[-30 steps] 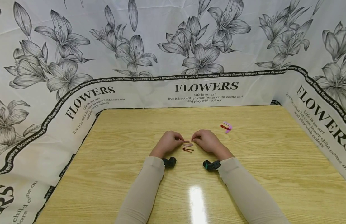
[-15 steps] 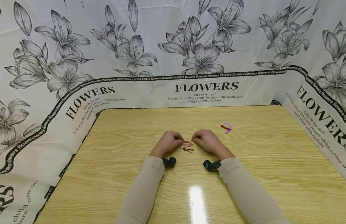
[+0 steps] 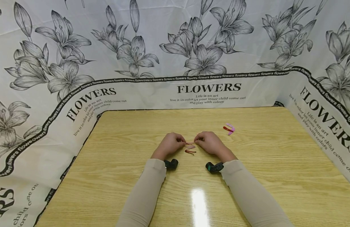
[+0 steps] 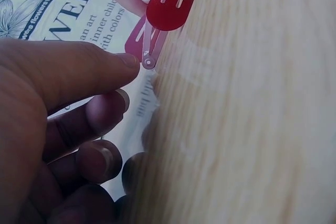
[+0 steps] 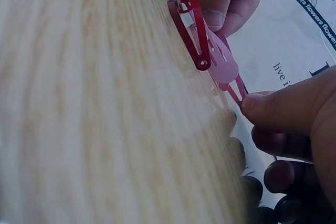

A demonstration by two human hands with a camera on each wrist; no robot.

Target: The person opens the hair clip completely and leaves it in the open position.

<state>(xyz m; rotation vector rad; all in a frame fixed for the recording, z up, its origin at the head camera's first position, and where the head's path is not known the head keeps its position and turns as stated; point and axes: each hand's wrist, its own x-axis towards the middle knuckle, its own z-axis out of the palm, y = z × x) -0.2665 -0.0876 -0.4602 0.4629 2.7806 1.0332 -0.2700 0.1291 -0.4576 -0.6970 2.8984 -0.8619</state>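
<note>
A deep pink snap hair clip (image 3: pixel 189 143) spans the gap between the two hands. My left hand (image 3: pixel 171 145) pinches one end of it, and my right hand (image 3: pixel 209 142) pinches the other. In the right wrist view, the thumb presses at the narrow end of this pink clip (image 5: pixel 238 94). Just nearer to me lies a light pink hair clip (image 3: pixel 190 147), its rivet end showing in the left wrist view. A red hair clip (image 3: pixel 190 152) lies nearest to me, spread apart at one end. Most of the fingers are curled under in the head view.
Farther back on the right, several hair clips lie together: a red clip (image 3: pixel 227 129) beside lilac-pink clips (image 3: pixel 232 129). The wooden table (image 3: pixel 121 176) ends at a flower-printed cloth (image 3: pixel 152 94) at the back and sides. Dark wrist cameras sit on both wrists.
</note>
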